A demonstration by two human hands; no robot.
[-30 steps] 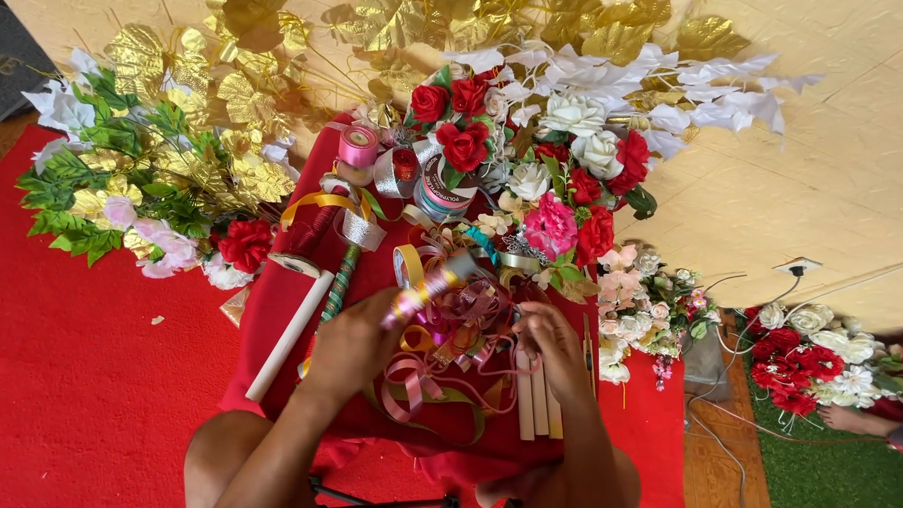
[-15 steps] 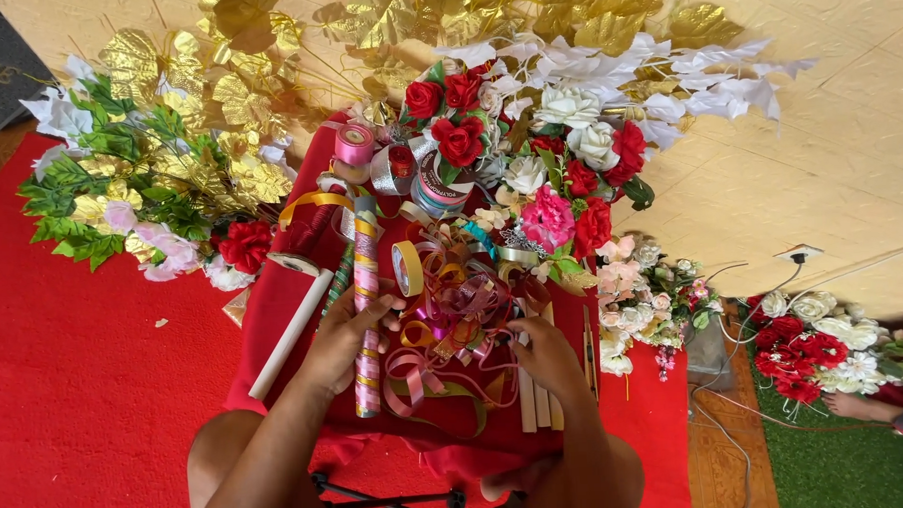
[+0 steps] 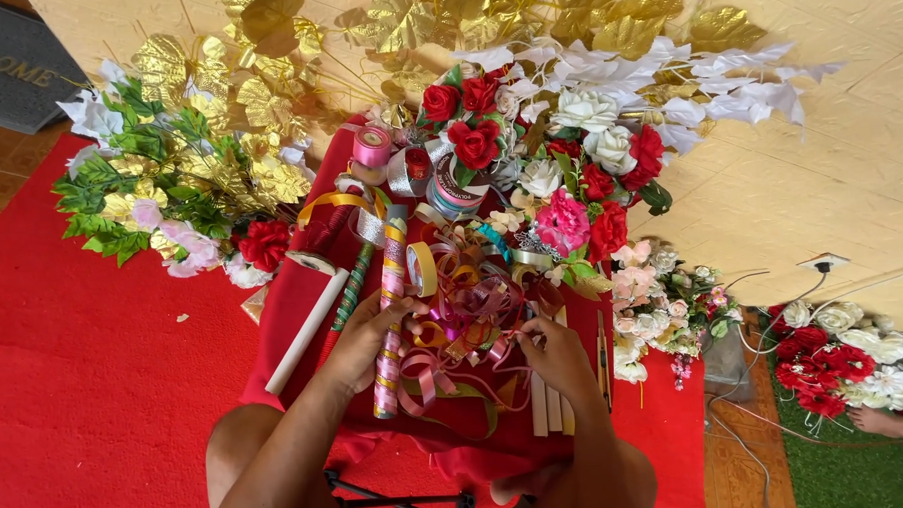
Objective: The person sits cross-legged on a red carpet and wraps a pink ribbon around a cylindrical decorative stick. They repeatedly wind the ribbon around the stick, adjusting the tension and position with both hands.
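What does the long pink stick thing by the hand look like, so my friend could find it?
Find the red cloth under the ribbons. The left hand rests against an upright pink ribbon-wrapped roll. It is shiny pink with gold bands, while the thinner stick beside it is striped green.

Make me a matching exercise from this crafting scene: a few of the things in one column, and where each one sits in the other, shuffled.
Things:
1. pink ribbon spool
2. gold leaves
3. white stick
4. left hand

Places:
A. lying on the red cloth, left of the hands
B. on the pink foil roll
C. upper part of the pile, left of the red roses
D. spread across the top, on the pale floor

Pairs: 1-C, 2-D, 3-A, 4-B
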